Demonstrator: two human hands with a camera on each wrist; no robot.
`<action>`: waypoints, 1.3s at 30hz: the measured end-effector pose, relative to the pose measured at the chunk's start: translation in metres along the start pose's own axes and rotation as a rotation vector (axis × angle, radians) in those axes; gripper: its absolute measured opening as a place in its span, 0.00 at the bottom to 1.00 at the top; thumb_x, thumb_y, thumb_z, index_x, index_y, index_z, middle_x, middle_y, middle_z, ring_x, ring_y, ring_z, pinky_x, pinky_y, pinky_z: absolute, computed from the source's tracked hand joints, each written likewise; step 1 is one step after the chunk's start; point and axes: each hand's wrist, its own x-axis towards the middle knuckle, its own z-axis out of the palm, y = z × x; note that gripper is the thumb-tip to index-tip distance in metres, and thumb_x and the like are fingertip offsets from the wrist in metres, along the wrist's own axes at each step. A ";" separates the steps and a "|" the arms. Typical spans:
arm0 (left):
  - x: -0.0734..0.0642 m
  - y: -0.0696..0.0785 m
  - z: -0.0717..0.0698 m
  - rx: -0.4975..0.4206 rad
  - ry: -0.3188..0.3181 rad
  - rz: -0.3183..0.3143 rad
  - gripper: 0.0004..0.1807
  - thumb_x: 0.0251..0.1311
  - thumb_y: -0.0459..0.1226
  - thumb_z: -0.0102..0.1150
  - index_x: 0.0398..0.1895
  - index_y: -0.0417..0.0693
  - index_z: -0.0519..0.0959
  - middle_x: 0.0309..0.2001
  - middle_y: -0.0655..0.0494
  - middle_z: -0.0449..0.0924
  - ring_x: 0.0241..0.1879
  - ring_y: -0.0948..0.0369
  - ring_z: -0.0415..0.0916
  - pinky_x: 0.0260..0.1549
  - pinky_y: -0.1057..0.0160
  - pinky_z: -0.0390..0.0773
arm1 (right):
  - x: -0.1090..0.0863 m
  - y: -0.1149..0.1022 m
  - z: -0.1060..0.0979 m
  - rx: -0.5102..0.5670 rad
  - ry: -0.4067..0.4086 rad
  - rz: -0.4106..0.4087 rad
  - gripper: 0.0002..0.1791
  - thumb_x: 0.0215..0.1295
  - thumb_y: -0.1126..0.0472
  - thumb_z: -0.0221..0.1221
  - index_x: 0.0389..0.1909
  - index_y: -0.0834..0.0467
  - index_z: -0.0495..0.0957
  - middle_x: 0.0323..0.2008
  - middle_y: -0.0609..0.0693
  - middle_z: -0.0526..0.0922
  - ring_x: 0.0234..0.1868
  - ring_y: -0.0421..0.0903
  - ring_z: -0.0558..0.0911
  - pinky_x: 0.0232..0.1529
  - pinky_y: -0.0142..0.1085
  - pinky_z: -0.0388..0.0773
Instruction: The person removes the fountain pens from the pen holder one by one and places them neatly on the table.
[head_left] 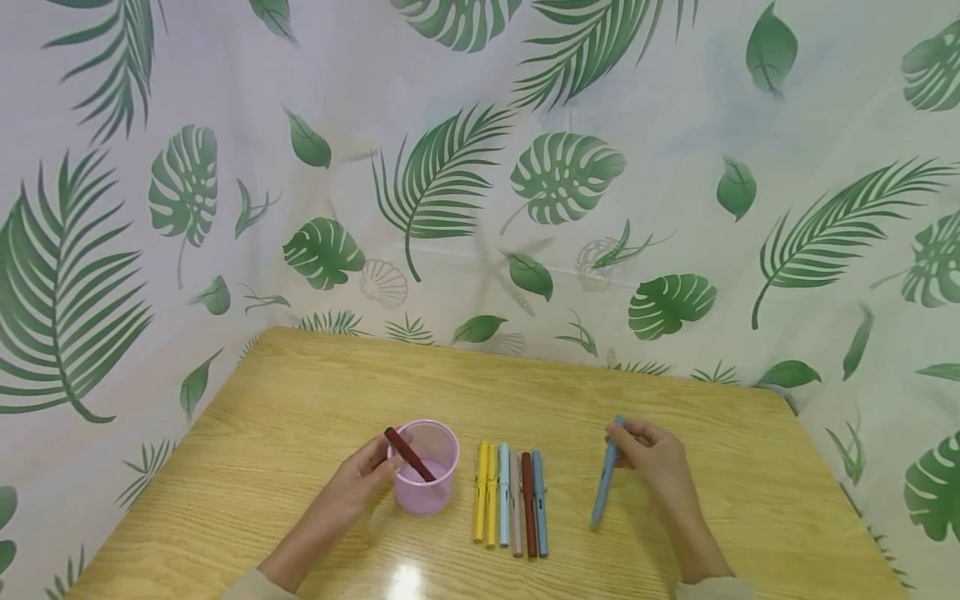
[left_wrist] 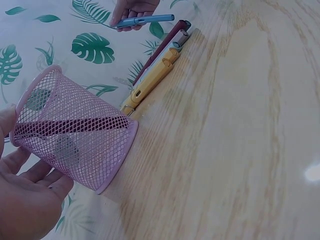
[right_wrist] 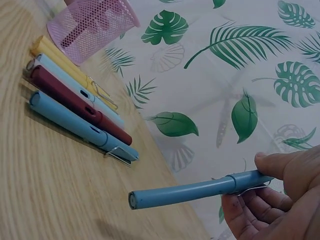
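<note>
My left hand (head_left: 347,485) holds a pink mesh pen cup (head_left: 423,499) by its left side, thumb at the rim. Inside the cup a dark red pen (head_left: 409,456) leans toward that hand, its upper end sticking out over the rim. On the right, my right hand (head_left: 663,467) pinches a blue pen (right_wrist: 182,193) near its clip end, with the other end slanting down over the table. Between the hands several pens lie side by side: two yellow pens (head_left: 481,500), a light blue pen (head_left: 504,500), a greyish pen (head_left: 516,510), another dark red pen (head_left: 529,510) and another blue pen (head_left: 540,510).
The wooden table (head_left: 360,375) carries the cup and the row of pens. Behind it and along its sides hangs a white cloth (head_left: 465,75) printed with green leaves. A bright light reflection shows near the table's front.
</note>
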 end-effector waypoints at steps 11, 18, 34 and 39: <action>0.000 0.002 0.001 -0.006 -0.001 -0.009 0.30 0.80 0.40 0.50 0.78 0.35 0.60 0.78 0.39 0.58 0.79 0.45 0.49 0.76 0.44 0.52 | 0.001 0.011 0.019 -0.013 -0.045 0.024 0.25 0.75 0.56 0.63 0.57 0.74 0.76 0.43 0.59 0.87 0.34 0.44 0.85 0.41 0.35 0.87; 0.000 0.004 0.002 -0.011 0.015 -0.016 0.30 0.79 0.40 0.51 0.78 0.34 0.61 0.78 0.39 0.59 0.79 0.45 0.50 0.76 0.45 0.52 | 0.001 0.015 0.029 -0.045 -0.048 0.042 0.24 0.73 0.57 0.64 0.56 0.74 0.77 0.38 0.57 0.86 0.33 0.46 0.85 0.38 0.37 0.88; 0.001 -0.002 -0.001 -0.006 0.006 -0.010 0.31 0.80 0.40 0.51 0.78 0.33 0.59 0.78 0.37 0.58 0.79 0.44 0.50 0.76 0.45 0.53 | 0.002 0.020 0.060 -0.213 0.023 -0.004 0.20 0.69 0.60 0.68 0.50 0.74 0.80 0.32 0.54 0.87 0.27 0.42 0.83 0.27 0.32 0.84; 0.000 0.000 0.001 0.013 0.008 0.005 0.31 0.79 0.40 0.51 0.77 0.32 0.60 0.76 0.34 0.61 0.77 0.41 0.53 0.75 0.43 0.54 | 0.002 0.021 0.066 -0.265 0.024 -0.028 0.21 0.69 0.58 0.68 0.50 0.74 0.80 0.33 0.56 0.86 0.27 0.43 0.82 0.24 0.32 0.82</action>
